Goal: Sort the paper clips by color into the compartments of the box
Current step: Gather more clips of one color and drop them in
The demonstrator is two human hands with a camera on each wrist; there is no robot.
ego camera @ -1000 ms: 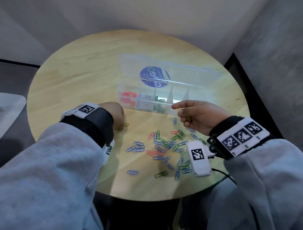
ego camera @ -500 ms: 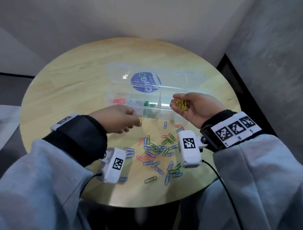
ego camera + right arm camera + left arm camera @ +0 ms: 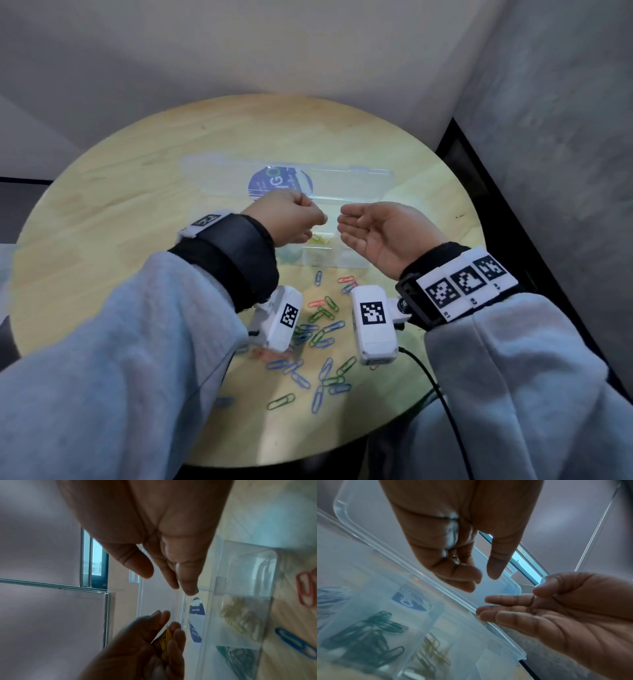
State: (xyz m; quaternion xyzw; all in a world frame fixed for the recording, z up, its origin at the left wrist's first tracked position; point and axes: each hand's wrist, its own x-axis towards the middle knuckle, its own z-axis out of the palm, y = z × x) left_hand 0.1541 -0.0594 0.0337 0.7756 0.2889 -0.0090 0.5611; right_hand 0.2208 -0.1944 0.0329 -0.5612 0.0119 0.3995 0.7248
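My left hand [image 3: 308, 219] hovers over the clear compartment box [image 3: 349, 258], fingers curled round a few yellow paper clips [image 3: 455, 559], which also show in the right wrist view [image 3: 165, 641]. Just to its right, my right hand [image 3: 356, 222] lies palm up with straight fingers and nothing in it. Below the hands, one compartment holds yellow clips [image 3: 322, 240] and the one to its left holds green clips [image 3: 368, 631]. Loose blue, green and red clips [image 3: 322, 329] lie on the table in front of the box.
The box's clear lid [image 3: 342, 185] lies open behind it, with a round blue sticker [image 3: 274, 183]. The round wooden table [image 3: 137, 192] stands in a corner, with walls behind and to the right. A cable [image 3: 445, 404] runs from the right wrist camera.
The yellow clips that lay in my right palm are now in my left hand. My left hand rose from the table to above the box. The right palm is empty.
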